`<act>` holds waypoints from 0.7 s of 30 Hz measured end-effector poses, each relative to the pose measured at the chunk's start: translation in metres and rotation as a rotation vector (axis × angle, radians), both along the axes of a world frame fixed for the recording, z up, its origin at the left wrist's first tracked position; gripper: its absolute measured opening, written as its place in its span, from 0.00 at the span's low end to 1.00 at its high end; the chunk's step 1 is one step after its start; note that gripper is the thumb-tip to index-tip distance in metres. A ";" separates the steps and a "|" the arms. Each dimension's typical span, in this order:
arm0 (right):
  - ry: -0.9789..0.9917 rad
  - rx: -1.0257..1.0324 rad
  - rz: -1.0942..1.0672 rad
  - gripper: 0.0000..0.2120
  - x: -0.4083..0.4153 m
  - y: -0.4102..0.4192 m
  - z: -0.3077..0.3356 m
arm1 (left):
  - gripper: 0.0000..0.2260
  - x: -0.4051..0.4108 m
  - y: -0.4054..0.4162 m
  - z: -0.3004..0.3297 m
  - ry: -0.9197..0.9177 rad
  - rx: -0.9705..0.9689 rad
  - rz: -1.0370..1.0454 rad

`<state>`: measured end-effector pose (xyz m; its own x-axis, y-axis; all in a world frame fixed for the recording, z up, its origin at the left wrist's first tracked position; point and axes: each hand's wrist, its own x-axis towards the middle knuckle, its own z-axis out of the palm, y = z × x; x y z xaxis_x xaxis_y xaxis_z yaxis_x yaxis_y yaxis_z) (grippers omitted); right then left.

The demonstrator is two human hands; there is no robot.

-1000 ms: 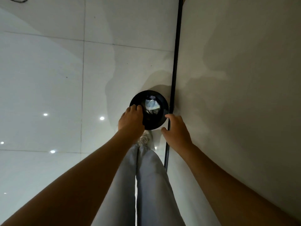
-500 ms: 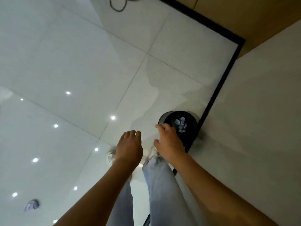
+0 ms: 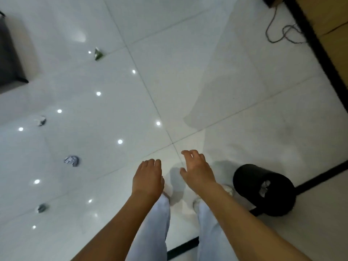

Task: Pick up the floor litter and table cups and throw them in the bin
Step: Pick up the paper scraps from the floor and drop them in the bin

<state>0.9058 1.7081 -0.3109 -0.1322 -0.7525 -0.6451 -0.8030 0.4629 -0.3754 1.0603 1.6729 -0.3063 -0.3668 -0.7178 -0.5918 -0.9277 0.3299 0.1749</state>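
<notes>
Below, a glossy white tiled floor (image 3: 188,63) is seen, crossed by thin grout lines and dotted with bright reflected ceiling lights. Both hands are held out over it, palms down, and nothing is held in either. The left hand (image 3: 147,178) is kept flat with its fingers close together; the right hand (image 3: 196,171) is spread, its fingers loosely bent and apart.

At about four o'clock from the hands, a round black bin (image 3: 263,191) is stood just beside the right foot, and pale crumpled paper (image 3: 264,187) is lodged inside it. A black baseboard strip (image 3: 318,48) is run along the wall behind it.

Four pieces of floor litter are scattered well apart from the bin. A crumpled bluish-white paper ball (image 3: 72,160) is lain at nine o'clock from the hands. A smaller grey wad (image 3: 42,207) is placed at eight o'clock, and a blurred grey-white scrap (image 3: 41,120) at ten o'clock. A folded, pointed green wrapper (image 3: 98,54) is found at eleven o'clock, farthest off.

A dark grey block of furniture (image 3: 9,57) is cut off by the left edge. A thin looped cable (image 3: 282,32) is trailed across the tiles at one o'clock. Pale trouser legs (image 3: 154,232) and light shoes are seen beneath the forearms.
</notes>
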 end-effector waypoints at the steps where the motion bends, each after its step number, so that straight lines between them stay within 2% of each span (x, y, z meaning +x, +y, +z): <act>1: -0.005 0.012 0.019 0.24 0.022 -0.016 0.002 | 0.13 0.025 -0.010 0.002 -0.006 0.006 0.037; 6: -0.034 0.044 0.166 0.24 0.119 -0.096 0.010 | 0.14 0.133 -0.060 0.011 -0.026 0.004 0.235; 10: -0.047 0.008 0.255 0.25 0.171 -0.151 0.015 | 0.15 0.185 -0.093 0.016 -0.023 -0.021 0.375; 21: 0.008 0.030 0.513 0.26 0.207 -0.310 0.005 | 0.16 0.213 -0.211 0.003 0.049 0.035 0.664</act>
<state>1.1133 1.3980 -0.3060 0.2442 -0.7032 -0.6678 -0.9322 0.0194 -0.3614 1.2736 1.4620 -0.3032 0.1194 -0.7811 -0.6129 -0.9226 -0.3154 0.2222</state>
